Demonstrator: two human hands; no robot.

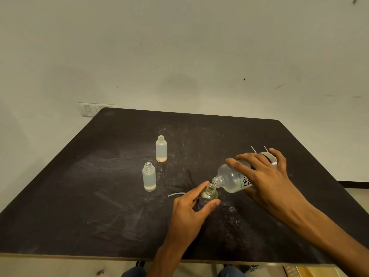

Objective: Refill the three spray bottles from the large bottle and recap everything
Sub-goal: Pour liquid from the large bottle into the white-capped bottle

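My right hand (265, 176) grips the large clear bottle (231, 179), tilted almost flat with its open mouth touching the neck of a small clear spray bottle (209, 194). My left hand (191, 206) wraps around that small bottle and holds it upright on the dark table (79, 196). Two more small frosted spray bottles stand uncapped to the left, one nearer (149, 176) and one farther (161, 148), each with a little liquid at the bottom. A thin white dip tube (175, 194) lies on the table beside my left hand. Two more tubes (254, 150) show behind my right hand.
A white wall rises behind the table, with a switch plate (88, 109) at the table's far left corner. The table's front edge runs just below my wrists. My knees (229, 271) show under it.
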